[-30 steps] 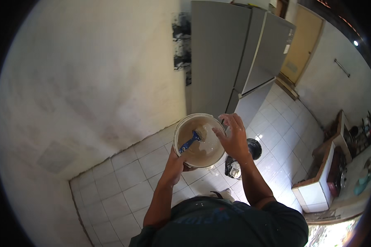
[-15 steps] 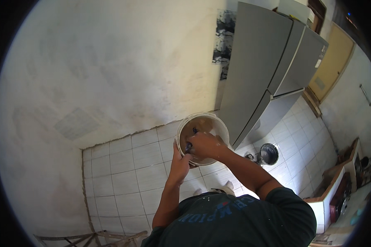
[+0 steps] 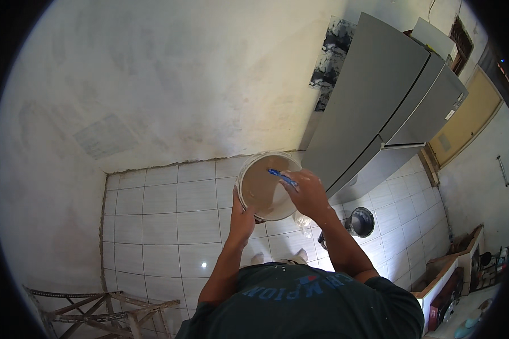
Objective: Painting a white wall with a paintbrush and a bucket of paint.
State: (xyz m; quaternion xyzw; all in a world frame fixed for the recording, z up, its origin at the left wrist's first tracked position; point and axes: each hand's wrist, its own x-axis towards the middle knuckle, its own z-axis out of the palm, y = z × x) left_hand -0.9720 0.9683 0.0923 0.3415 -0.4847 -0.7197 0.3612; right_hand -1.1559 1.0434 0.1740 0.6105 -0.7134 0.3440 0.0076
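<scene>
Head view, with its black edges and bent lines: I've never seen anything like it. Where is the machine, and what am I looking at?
There is no machine here, just a person working with two bare hands. A wide fisheye camera on the person's head looks down, so straight edges bend near the rim. The person's dark shirt is at the bottom. The left hand holds a pale bucket by its side; the right hand grips a blue-handled brush over its opening. On the tiled floor stand a dark bucket, a gray refrigerator and, lower left, a worn wooden frame.
</scene>
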